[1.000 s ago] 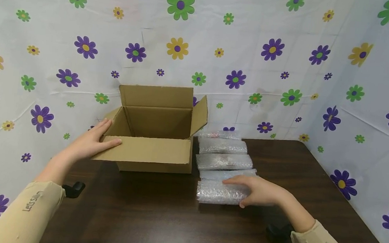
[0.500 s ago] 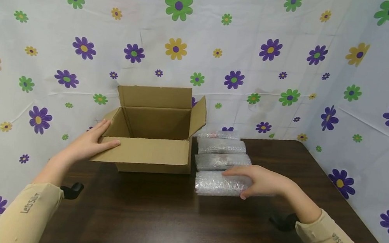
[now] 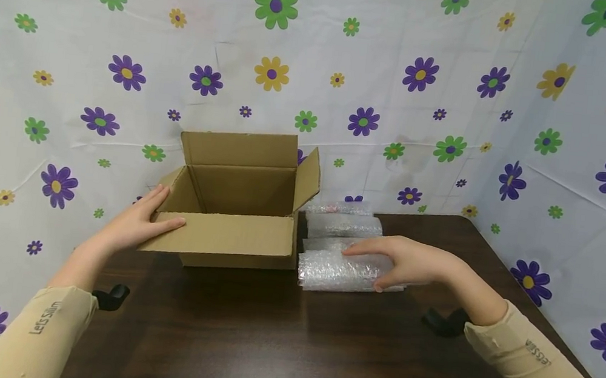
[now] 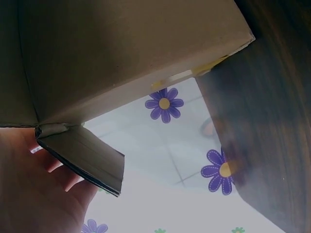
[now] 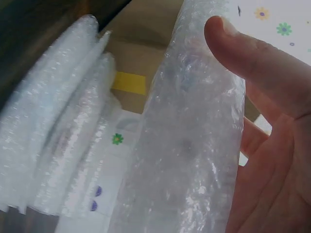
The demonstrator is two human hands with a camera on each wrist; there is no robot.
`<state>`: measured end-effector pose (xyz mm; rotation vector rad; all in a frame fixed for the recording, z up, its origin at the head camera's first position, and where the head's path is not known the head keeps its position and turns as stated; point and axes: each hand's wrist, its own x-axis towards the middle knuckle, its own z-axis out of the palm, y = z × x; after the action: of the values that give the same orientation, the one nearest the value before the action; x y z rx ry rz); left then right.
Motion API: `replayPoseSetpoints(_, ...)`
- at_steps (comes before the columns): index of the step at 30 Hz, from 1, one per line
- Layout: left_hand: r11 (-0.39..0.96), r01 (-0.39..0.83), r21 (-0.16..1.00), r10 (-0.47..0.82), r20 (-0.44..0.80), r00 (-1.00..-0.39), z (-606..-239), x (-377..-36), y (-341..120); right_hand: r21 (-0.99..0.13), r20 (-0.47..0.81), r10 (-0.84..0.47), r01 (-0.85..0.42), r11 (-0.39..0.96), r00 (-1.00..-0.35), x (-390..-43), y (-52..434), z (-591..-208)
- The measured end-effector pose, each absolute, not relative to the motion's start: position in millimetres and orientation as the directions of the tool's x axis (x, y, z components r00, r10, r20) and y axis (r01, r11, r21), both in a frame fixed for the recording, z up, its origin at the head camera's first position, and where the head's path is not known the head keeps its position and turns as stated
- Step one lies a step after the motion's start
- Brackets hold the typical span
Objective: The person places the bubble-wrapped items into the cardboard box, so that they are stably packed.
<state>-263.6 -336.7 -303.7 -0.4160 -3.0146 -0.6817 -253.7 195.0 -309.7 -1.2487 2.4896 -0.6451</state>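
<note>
An open cardboard box (image 3: 238, 233) stands left of the middle of the table, its flaps spread out. My left hand (image 3: 132, 224) holds its near left corner, thumb on the front flap and fingers at the left flap. In the left wrist view, the fingers (image 4: 52, 162) lie behind a flap (image 4: 92, 153). Right of the box, my right hand (image 3: 416, 262) grips a bubble-wrapped package (image 3: 333, 272) between thumb and fingers. The right wrist view shows this package (image 5: 182, 141) raised apart from the others; its contents are blurred by the wrap.
Several more bubble-wrapped packages (image 3: 344, 225) lie in a row along the right side of the box, the nearest partly hidden behind the held one. The dark wooden table (image 3: 267, 337) ends at a flower-printed cloth wall (image 3: 446, 184) behind and to the right.
My right hand has lifted the nearest bubble-wrapped package off the table and moved it up and slightly left toward the box. The left hand stays on the box corner.
</note>
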Motion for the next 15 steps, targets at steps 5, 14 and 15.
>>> replayPoseSetpoints(5,0.871,0.268,0.413,0.258,0.08,-0.963,-301.8,-265.4,-333.5,-0.479,-0.029,-0.816,-0.709,0.518,-0.577,-254.0,196.0,-294.3)
replayPoseSetpoints(14,0.867,0.261,0.425,0.25,0.082,-0.965,-302.8,-262.2,-335.1,-0.476,-0.02,-0.819,-0.715,0.512,-0.574,-253.9,194.6,-270.1)
replayPoseSetpoints(15,0.867,0.261,0.425,0.25,0.083,-0.965,-302.7,-262.6,-335.1,-0.471,-0.015,-0.818,-0.718,0.513,-0.575,-253.7,194.5,-267.6)
